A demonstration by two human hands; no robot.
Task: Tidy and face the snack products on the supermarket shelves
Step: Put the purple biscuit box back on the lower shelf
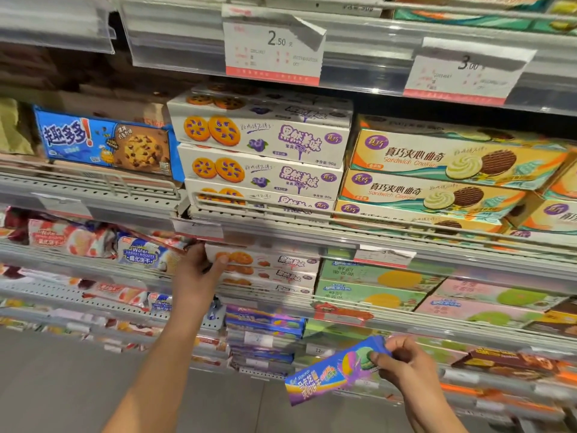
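At mid-shelf level, the left hand (199, 270) is reached up to a stack of white biscuit boxes (268, 270), its thumb pressed on the front of the top box and its fingers curled round the box's left end. Lower right, a purple biscuit box (331, 373) is pinched at one end by the right hand (402, 360), held tilted in front of the shelves and not yet placed; matching purple boxes (265, 323) are seen stacked on a lower shelf between the two hands. One shelf up, the blueberry biscuit boxes (262, 157) and the yellow sandwich cookie boxes (437, 176) are already stacked front-out, and the blue cookie pack (106, 142) is faced too. The wafer packs (93, 245) at left lie slanted and untidy. Judged partway done: upper row faced, loose box and lower rows left.
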